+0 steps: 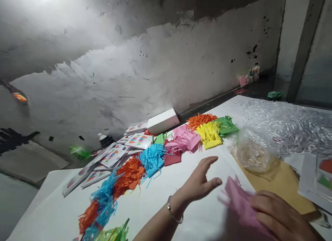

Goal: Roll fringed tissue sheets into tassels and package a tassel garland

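A pink piece of fringed tissue paper (pixel 240 203), blurred by motion, is gripped in my right hand (pixel 275 213) at the lower right. My left hand (pixel 202 178), with a silver bracelet on the wrist, hovers over the white tabletop beside it, thumb and fingers apart and nothing between them. Beyond my hands lies a row of fringed paper bundles: yellow (pixel 209 134), green (pixel 227 126), orange (pixel 201 121), pink (pixel 186 139) and blue (pixel 152 159). More orange ones (pixel 129 175) and blue ones run towards the lower left.
Printed flat packs (pixel 112 156) are piled at the back left beside a white box (pixel 163 121). On the right lie a heap of clear plastic strands (pixel 290 123), a clear bag (pixel 255 151) of pale bands and a tan envelope (pixel 282 184). A rough wall (pixel 155 71) stands behind.
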Available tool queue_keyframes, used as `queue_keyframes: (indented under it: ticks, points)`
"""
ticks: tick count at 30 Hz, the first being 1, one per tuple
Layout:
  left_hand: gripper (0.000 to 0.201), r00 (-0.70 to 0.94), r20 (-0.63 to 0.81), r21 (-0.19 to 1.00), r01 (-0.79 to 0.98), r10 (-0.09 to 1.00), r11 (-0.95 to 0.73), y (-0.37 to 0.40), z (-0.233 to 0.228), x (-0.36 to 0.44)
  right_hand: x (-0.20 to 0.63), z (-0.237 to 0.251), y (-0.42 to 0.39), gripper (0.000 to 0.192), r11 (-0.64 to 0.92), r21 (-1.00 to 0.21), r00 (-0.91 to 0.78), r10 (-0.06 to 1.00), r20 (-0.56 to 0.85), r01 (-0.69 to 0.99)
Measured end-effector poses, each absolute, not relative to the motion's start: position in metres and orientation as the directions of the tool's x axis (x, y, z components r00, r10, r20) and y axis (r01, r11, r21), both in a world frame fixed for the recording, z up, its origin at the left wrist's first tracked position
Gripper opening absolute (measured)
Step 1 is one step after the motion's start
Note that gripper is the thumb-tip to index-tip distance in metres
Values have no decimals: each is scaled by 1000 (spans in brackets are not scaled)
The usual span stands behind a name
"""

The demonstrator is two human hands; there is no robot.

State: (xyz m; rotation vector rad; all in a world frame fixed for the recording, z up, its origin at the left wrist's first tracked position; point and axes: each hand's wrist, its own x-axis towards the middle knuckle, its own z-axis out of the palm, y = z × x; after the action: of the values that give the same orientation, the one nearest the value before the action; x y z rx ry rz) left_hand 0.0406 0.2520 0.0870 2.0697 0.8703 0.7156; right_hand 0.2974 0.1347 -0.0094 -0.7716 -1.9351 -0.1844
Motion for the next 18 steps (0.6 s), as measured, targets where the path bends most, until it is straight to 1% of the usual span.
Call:
queue_keyframes:
  ticks: [1,2,4,5,6,8,10,12,14,15,17,18]
  points:
    - [75,642,101,850,342,760,-402,243,91,44,287,-4,135,32,805,-160,-329,403,854,571]
    - [75,658,-11,895,342,753,-286,235,93,45,280,1,135,34,821,-127,-361,377,853,557]
    - [68,663,-211,951,310,718,-6,225,94,43,272,9,131,35,845,-57,-422,322,847,532]
    - [64,665,-269,955,275,697,106,220,93,41,270,11,129,33,854,-25,-452,299,840,519]
    - [60,665,-294,955,237,687,179,216,91,38,269,12,127,30,858,-11,-467,290,835,514]
    - [58,652,-279,960,175,705,219,204,86,30,265,12,124,26,843,-50,-423,319,848,536]
    - [55,629,-255,965,124,735,229,189,81,24,258,11,123,36,822,-134,-360,381,851,554]
    - [54,556,-234,964,23,798,267,173,74,19,250,9,124,43,818,-186,-334,415,846,544]
    - [58,468,-244,942,-95,850,322,159,64,14,244,9,125,38,828,-208,-317,414,853,521]
    - [57,447,-260,926,-135,856,351,153,58,12,242,11,125,36,829,-217,-296,410,863,515]
    - [51,481,-290,907,-138,827,398,142,48,6,240,14,124,38,836,-213,-275,391,879,506]
    - [50,513,-296,903,-125,806,411,138,45,3,240,16,123,41,843,-194,-283,372,884,502]
